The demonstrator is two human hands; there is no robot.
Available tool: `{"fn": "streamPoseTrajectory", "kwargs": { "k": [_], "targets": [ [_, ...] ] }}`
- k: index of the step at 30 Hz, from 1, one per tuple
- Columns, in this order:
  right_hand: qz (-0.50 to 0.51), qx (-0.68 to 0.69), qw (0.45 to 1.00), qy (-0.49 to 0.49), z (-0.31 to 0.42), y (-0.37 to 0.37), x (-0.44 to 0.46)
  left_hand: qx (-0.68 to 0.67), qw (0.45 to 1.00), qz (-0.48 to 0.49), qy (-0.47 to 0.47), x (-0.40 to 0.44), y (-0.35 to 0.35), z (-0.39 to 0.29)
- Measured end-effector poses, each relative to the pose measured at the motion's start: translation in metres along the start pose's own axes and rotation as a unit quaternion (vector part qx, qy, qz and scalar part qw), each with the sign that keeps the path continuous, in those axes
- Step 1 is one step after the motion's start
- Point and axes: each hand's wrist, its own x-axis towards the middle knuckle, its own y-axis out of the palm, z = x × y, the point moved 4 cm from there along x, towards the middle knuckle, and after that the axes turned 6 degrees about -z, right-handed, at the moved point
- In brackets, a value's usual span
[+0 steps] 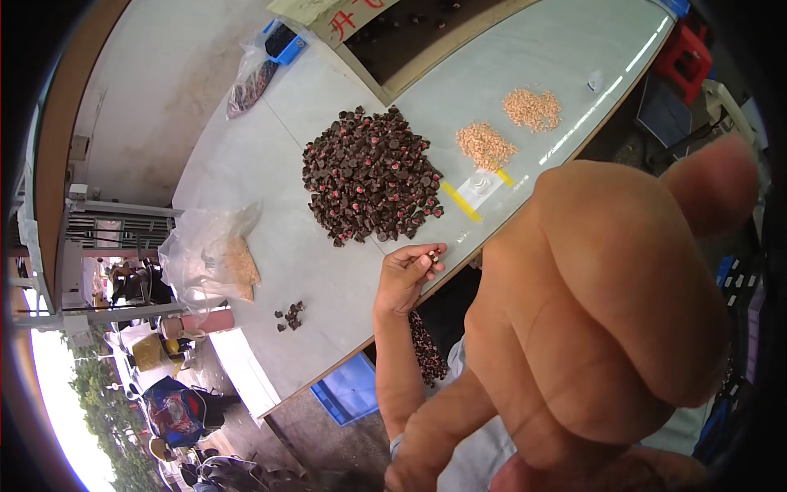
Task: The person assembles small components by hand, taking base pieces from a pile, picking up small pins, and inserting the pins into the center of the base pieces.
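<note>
Closest to the camera, the bare right hand (590, 312) has its fingers bent; whether it grips something, I cannot tell. By the near edge of the pale-grey worktop (344, 283), the bare left hand (408, 275) pinches one small dark piece (434, 257). Beyond lies one big heap of dark-brown and pink pieces (371, 176), so much work seems left; one small dark-brown cluster (289, 316), perhaps finished, lies toward the left end.

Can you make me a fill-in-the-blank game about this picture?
1. Loose on the table are ____ beige heaps.
2. The left hand holds tiny bits, while the ____ hand looks huge, close to the camera.
3. The big painted writing is coloured ____.
4. The bin below the table is coloured ____.

Missing words: two; right; red; blue
</note>
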Motion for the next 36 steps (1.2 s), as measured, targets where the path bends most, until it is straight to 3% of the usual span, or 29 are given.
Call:
{"fn": "streamPoseTrajectory", "kwargs": {
  "k": [12,15,19,21,22,24,25,28,31,34,36],
  "targets": [
    [-0.031,0.009,0.999,0.008,-0.003,-0.01,-0.002,0.005,1.0,-0.008,-0.008,0.001,0.0,0.0],
    [-0.136,-0.006,0.991,0.014,0.0,-0.034,-0.025,0.0,0.999,-0.035,0.019,-0.005,-0.001,-0.003],
    [-0.32,-0.132,0.938,0.029,0.011,-0.072,-0.095,0.136,0.96,-0.213,0.117,-0.036,-0.026,-0.037],
    [-0.418,-0.175,0.891,0.023,0.016,-0.086,-0.131,0.244,0.893,-0.347,0.154,-0.06,-0.045,-0.058],
    [-0.457,-0.182,0.87,0.018,0.02,-0.092,-0.148,0.373,0.808,-0.399,0.223,-0.073,-0.057,-0.07],
    [-0.506,-0.201,0.839,0.016,0.03,-0.102,-0.183,0.601,0.572,-0.453,0.326,-0.095,-0.081,-0.082],
    [-0.517,-0.197,0.833,0.018,0.035,-0.105,-0.197,0.652,0.483,-0.474,0.342,-0.104,-0.091,-0.088],
    [-0.554,-0.202,0.807,0.015,0.044,-0.109,-0.223,0.718,0.402,-0.501,0.268,-0.12,-0.128,-0.092],
    [-0.587,-0.219,0.779,0.009,0.051,-0.106,-0.233,0.744,0.367,-0.521,0.203,-0.128,-0.145,-0.093],
    [-0.584,-0.23,0.779,0.008,0.055,-0.106,-0.236,0.719,0.291,-0.573,0.264,-0.13,-0.121,-0.104],
    [-0.59,-0.262,0.764,0.026,0.051,-0.106,-0.239,0.659,0.435,-0.521,0.325,-0.114,-0.097,-0.101]
  ]
}}
